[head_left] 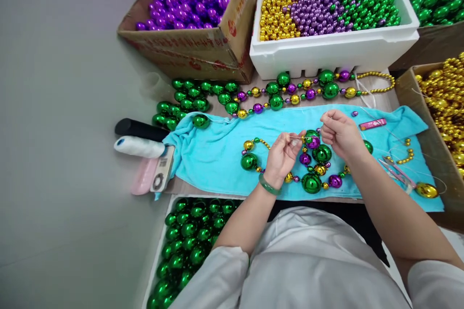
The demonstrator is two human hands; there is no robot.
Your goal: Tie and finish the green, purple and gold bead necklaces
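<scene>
Here we see a low table [380, 101] by a plain grey floor [61, 106]. A blue towel [217, 149] lies across the table. On the towel is a bead string [311, 174] with big green, purple and gold balls. Behind the towel lies a finished string [290, 91], next to loose green balls [184, 101]. Further back stand a cardboard box [203, 43] full of purple balls and a white foam box [333, 53] with gold, purple and green beads. A gold box [445, 101] is on the right, and a tray of green balls [188, 241] sits by our knees. A white spool [139, 146] and a black roll [136, 129] lie left of the towel. A pink bar [372, 124] lies on the towel to the right, and small scissors [397, 171] lie near our right arm.

The gold box and the green tray are cut off at the edges. The thread between our hands is very thin and hard to see. We cannot tell what the pink thing under the spool is.

Our left hand [282, 157] has its fingers pinched almost shut on the thread, right beside a purple ball [313, 142]. Our right hand [340, 133] is curled, with fingertips pinched together just above that ball. We cannot see what the fingertips hold.
</scene>
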